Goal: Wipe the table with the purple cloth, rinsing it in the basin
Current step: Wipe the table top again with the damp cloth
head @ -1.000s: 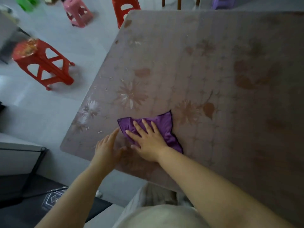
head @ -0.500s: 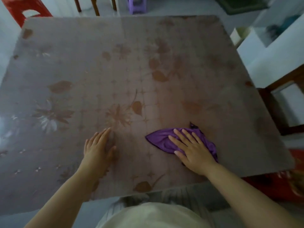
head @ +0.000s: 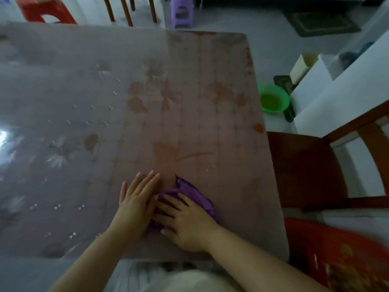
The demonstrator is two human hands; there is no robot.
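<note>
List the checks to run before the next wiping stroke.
1. Right hand flat on cloth: ok.
2. Cloth spread out: not ok, it is bunched.
3. Left hand off the cloth: not ok, it lies against the cloth's left edge.
4. Basin within sight, on the floor right of the table: ok.
5. Basin water clean: cannot tell.

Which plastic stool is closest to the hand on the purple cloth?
The red stool at the table's near right corner, close to the right hand; the other red stool and the purple stool stand past the far edge.
</note>
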